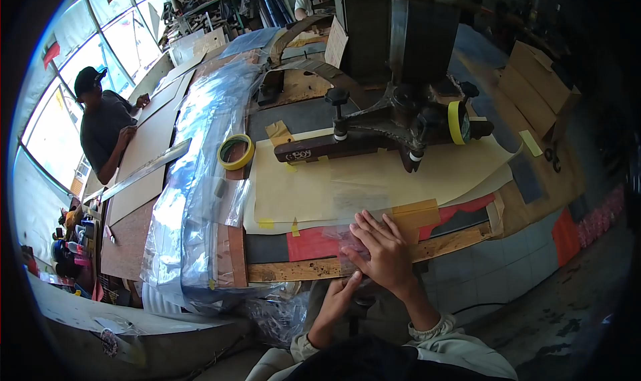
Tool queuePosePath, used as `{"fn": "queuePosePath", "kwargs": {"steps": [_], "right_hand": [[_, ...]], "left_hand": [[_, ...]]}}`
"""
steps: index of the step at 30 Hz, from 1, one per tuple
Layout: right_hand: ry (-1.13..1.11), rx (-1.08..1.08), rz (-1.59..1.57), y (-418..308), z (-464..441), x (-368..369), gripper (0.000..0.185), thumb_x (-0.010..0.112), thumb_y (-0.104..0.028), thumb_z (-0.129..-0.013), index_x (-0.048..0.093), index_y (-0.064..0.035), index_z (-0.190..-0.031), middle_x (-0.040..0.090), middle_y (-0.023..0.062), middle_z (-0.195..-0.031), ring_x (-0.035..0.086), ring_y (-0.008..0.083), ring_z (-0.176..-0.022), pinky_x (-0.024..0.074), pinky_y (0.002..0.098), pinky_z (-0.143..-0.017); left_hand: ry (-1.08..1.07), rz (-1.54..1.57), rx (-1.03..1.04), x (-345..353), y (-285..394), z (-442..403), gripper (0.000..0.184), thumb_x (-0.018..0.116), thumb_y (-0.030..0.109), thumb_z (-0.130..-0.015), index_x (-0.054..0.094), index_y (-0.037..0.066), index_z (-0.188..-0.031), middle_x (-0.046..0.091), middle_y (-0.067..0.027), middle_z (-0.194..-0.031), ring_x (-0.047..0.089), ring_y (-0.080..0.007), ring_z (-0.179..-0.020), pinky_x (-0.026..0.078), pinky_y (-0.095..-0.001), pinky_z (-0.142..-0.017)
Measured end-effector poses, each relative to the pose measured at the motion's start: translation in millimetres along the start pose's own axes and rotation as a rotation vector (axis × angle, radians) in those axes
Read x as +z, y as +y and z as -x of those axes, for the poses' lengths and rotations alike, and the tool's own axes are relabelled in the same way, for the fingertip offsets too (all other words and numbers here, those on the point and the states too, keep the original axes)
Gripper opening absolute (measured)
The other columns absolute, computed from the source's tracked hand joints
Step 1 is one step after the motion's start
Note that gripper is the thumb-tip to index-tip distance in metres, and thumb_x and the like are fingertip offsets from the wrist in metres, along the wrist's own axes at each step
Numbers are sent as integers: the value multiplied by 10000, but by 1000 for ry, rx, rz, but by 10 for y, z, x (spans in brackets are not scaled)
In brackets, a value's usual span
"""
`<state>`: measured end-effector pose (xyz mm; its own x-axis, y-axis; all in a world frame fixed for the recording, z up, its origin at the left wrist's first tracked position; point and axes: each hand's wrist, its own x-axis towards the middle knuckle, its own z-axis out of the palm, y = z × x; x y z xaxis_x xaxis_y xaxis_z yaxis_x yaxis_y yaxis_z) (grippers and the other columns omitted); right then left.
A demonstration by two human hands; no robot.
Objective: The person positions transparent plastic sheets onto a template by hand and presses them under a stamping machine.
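Note:
My right hand (380,253) lies flat, fingers stretched out, on a clear plastic piece (350,237) at the front edge of the table. Under the plastic are a red strip (312,246) and the edge of a large cream paper sheet (300,191). A brown tape-like strip (415,214) touches the paper just right of my fingertips. My left hand (337,301) is lower, just in front of the wooden edge (294,271), thumb and fingers apart. Whether its fingertips touch the plastic, I cannot tell.
A dark metal clamp arm (380,120) with a bar presses over the paper. One yellow tape roll (236,152) lies left of it; another yellow roll (459,122) hangs on the bar. Plastic-wrapped sheets (193,174) cover the left side. A co-worker (107,124) stands beyond, near a metal ruler (147,169).

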<state>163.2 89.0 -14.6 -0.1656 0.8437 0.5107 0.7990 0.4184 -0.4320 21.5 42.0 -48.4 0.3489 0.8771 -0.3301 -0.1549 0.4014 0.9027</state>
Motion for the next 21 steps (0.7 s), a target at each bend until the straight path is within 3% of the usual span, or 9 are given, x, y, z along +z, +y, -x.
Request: {"fn": "queuePosePath", "kwargs": {"steps": [5, 14, 15, 18, 21], "right_hand": [[2, -2, 3, -5, -2, 1, 394, 644, -343, -815, 623, -31, -1054, 581, 141, -1208, 504, 258, -1198, 346, 459, -1019], [-1, -21, 11, 3, 24, 24, 406, 617, -349, -835, 611, -23, -1076, 580, 148, -1207, 502, 260, -1195, 335, 454, -1028], [-5, -22, 5, 7, 25, 22, 407, 615, -349, -836, 609, -24, -1080, 576, 149, -1213, 499, 260, -1198, 332, 454, -1030], [-28, -18, -25, 5, 14, 2, 403, 606, -339, -844, 601, -24, -1095, 559, 158, -1233, 479, 269, -1215, 320, 455, -1038], [-56, -2, -61, -11, 20, -28, 395, 603, -329, -848, 607, -19, -1092, 552, 176, -1236, 466, 285, -1224, 315, 463, -1039]], "left_hand": [[8, -20, 28, -17, -46, -13, 371, 479, 321, -966, 609, -11, -864, 544, 51, -807, 439, -24, -750, 374, -207, -666], [-11, -4, 119, -30, -181, -91, 403, 476, 349, -964, 559, 37, -723, 431, 91, -696, 325, -18, -644, 280, -227, -543], [-31, -29, 71, -68, -195, -105, 422, 477, 350, -963, 543, 17, -712, 425, 86, -669, 325, -20, -632, 285, -231, -535], [-92, -161, 223, -67, -133, -65, 441, 476, 343, -964, 568, -32, -750, 430, 79, -646, 331, -26, -621, 288, -239, -524], [-123, -196, 232, -67, -81, -20, 448, 476, 332, -964, 603, -73, -823, 454, 60, -637, 355, -30, -628, 312, -242, -532]]}}
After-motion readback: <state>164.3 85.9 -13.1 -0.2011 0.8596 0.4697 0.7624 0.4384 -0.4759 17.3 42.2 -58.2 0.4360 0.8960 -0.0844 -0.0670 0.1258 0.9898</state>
